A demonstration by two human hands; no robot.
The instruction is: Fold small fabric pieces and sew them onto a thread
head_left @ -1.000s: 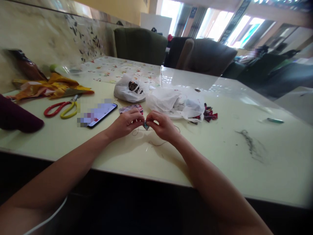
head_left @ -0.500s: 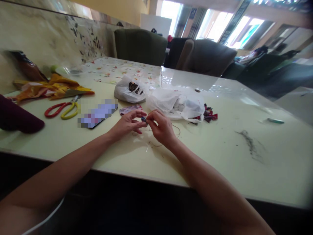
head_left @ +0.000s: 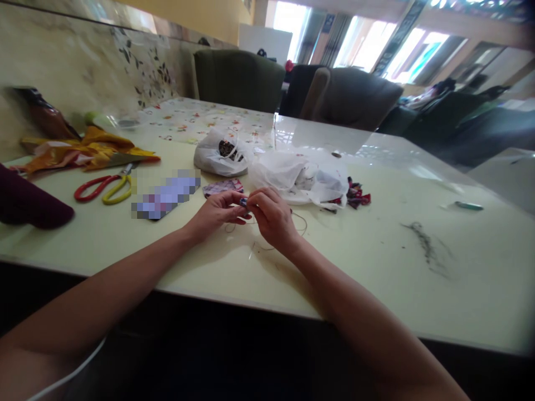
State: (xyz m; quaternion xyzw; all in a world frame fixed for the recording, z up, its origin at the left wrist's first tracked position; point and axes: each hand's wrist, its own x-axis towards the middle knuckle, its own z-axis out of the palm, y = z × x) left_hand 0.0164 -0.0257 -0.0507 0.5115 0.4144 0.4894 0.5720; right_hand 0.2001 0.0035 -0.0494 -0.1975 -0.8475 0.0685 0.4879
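Note:
Both hands meet over the table, around a small blue-and-white piece that looks like fabric [head_left: 243, 202]. My left hand [head_left: 219, 213] pinches it between thumb and forefinger. Against its right side, my right hand [head_left: 271, 217] has its fingers closed; the back of that hand hides part of the piece. A thin tan cord [head_left: 301, 227] lies in loops on the table under and beside my right hand. Just behind my left hand is a flat patterned piece of cloth [head_left: 223, 187]. A blurred-out phone [head_left: 167, 196] lies to the left.
Scissors with red and yellow handles [head_left: 104, 188] lie at left, near a yellow cloth [head_left: 92, 151]. Behind the hands are a white bag with dark contents [head_left: 213, 159] and another white plastic bag [head_left: 280, 175], with dark red scraps [head_left: 357, 195] beside it. A green pen-like object [head_left: 468, 206] lies at right.
My right hand has turned slightly and its fingers have come closer over the small piece. My left fingers have drawn together a little. The other things lie as before.

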